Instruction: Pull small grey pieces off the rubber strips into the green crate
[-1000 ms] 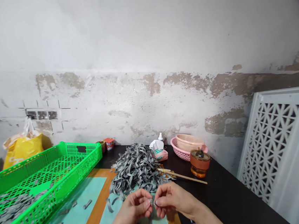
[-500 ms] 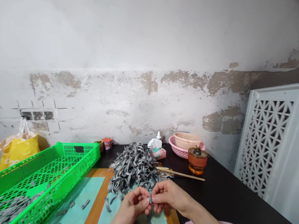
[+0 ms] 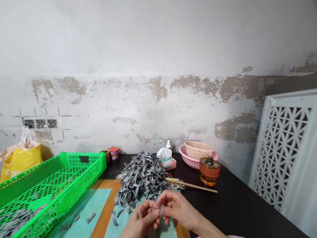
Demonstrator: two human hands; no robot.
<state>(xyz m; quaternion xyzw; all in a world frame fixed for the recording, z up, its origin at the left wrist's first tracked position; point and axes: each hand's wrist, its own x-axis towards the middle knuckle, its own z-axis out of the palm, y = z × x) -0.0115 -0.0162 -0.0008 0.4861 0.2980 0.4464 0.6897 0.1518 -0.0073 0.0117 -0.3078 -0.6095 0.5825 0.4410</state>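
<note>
Between the fingertips of both hands is a small grey strip point(image 3: 159, 210), partly hidden by the fingers. My left hand point(image 3: 147, 216) pinches it from the left with thumb and forefinger. From the right, my right hand point(image 3: 174, 208) pinches the same strip, its forefinger arched over the top. Just beyond my hands lies a large heap of loose grey strips point(image 3: 143, 178). One more loose strip point(image 3: 159, 236) lies below the hands on the pale green sheet point(image 3: 108, 234).
A green mesh crate point(image 3: 67, 197) with short grey pieces point(image 3: 14, 224) stands left. Several such pieces lie beside it. A wooden stick point(image 3: 201, 187), an amber jar point(image 3: 209, 172), pink basins point(image 3: 197, 149) and a tissue pack point(image 3: 168, 163) sit behind and right. A white lattice panel point(image 3: 286, 151) stands far right.
My right forefinger has risen and arched over the strip, and the right hand has shifted slightly left. My left hand keeps its pinch in nearly the same place.
</note>
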